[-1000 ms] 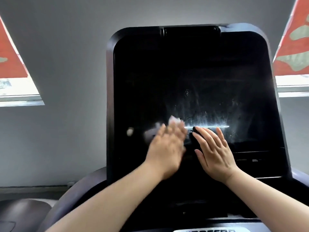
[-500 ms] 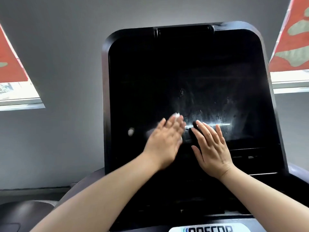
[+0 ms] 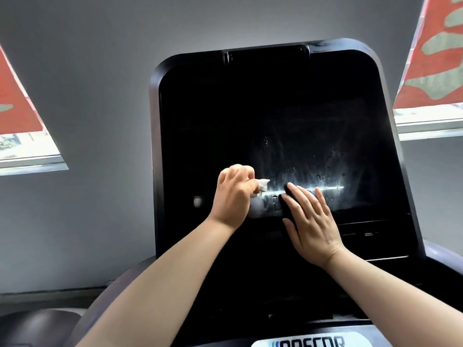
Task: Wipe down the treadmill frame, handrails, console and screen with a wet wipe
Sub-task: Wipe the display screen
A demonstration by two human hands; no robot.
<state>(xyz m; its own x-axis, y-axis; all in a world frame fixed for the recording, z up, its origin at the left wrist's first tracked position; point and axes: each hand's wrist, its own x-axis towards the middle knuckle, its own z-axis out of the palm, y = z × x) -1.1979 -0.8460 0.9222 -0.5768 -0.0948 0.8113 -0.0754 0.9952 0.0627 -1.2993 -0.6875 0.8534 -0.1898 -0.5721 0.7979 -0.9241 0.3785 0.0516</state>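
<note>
Left hand (image 3: 233, 196): fingers curled, gripping the white wet wipe (image 3: 262, 185) against the lower part of the dark screen (image 3: 275, 136). Right hand (image 3: 310, 221): fingers straight, slightly spread, flat on the screen's lower edge, just beside the wipe.

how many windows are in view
2: one window at the left edge, one window at the right edge, either side of the screen. Both are cut off by the frame.
</note>
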